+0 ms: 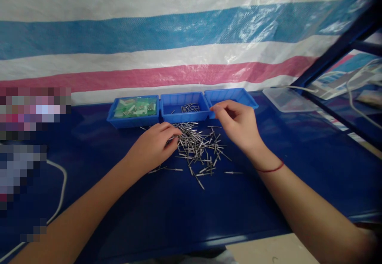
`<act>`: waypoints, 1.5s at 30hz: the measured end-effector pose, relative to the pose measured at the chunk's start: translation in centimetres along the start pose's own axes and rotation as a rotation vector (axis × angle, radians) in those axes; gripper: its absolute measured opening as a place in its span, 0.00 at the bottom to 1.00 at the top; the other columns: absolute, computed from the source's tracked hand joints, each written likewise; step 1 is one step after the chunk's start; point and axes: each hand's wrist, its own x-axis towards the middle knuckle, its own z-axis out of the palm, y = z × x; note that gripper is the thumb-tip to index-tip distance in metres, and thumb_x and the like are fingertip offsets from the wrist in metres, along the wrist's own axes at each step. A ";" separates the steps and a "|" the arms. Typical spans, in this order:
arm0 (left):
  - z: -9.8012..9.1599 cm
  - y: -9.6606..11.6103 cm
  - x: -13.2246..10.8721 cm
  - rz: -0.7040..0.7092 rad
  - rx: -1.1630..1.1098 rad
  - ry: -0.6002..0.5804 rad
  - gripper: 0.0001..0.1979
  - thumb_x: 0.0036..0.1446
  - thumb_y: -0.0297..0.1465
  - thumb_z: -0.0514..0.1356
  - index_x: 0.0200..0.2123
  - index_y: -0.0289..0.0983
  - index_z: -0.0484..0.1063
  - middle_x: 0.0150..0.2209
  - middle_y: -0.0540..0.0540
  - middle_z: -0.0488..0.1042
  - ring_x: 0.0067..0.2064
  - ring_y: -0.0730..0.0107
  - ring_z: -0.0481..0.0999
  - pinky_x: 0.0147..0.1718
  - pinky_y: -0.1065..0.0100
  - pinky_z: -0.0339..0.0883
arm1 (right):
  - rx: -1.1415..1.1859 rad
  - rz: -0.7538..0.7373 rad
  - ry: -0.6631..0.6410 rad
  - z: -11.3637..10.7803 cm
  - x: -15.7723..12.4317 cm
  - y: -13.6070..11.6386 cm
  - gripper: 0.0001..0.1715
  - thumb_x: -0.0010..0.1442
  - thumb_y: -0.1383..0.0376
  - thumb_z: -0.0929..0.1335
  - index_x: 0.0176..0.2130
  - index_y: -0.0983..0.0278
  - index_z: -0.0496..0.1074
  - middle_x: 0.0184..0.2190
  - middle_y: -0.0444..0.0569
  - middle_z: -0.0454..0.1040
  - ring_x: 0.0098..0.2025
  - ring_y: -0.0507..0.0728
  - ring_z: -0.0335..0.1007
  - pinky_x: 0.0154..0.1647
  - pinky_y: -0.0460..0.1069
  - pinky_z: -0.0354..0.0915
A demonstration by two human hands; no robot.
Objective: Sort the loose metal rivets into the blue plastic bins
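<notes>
A loose pile of silver pop rivets [193, 140] lies on the blue table in front of three blue bins. At the pile's left edge is my left hand [155, 142], thumb and forefinger closed round a pop rivet that shows partly between them. My right hand [240, 125] is raised by the front of the right bin [249, 99], near the middle bin's corner. Its thumb and forefinger are pinched together; what they hold, if anything, is too small to make out. Several rivets lie inside the middle bin [185, 116].
The left bin [134, 120] contains a green plastic bag [122, 109] with small pieces. A clear plastic lid [283, 99] lies at the back right, beside a cable and a dark blue frame [334, 53]. Striped sheeting [179, 29] hangs behind. A white cable [64, 180] runs along the left.
</notes>
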 end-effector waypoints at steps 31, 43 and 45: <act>0.4 -1.4 -1.2 -0.232 0.239 -0.154 0.12 0.64 0.34 0.52 0.39 0.37 0.74 0.39 0.46 0.73 0.37 0.66 0.75 0.36 0.67 0.66 | -0.133 -0.262 -0.117 0.7 -1.0 -1.0 0.10 0.60 0.67 0.66 0.28 0.65 0.73 0.24 0.46 0.74 0.24 0.51 0.65 0.28 0.46 0.59; 1.1 -0.7 -0.9 -0.314 0.265 -0.124 0.10 0.62 0.34 0.53 0.36 0.37 0.71 0.37 0.47 0.71 0.35 0.67 0.74 0.29 0.69 0.61 | -0.132 -0.275 -0.180 1.1 -1.3 -1.1 0.09 0.60 0.68 0.65 0.29 0.65 0.73 0.26 0.46 0.75 0.26 0.51 0.67 0.29 0.47 0.61; 1.1 -0.6 -0.8 -0.310 0.260 -0.129 0.10 0.63 0.35 0.52 0.37 0.37 0.71 0.38 0.47 0.71 0.35 0.67 0.74 0.29 0.69 0.61 | -0.135 -0.277 -0.192 1.1 -1.4 -1.2 0.09 0.60 0.68 0.65 0.29 0.65 0.73 0.26 0.46 0.75 0.26 0.51 0.67 0.29 0.46 0.61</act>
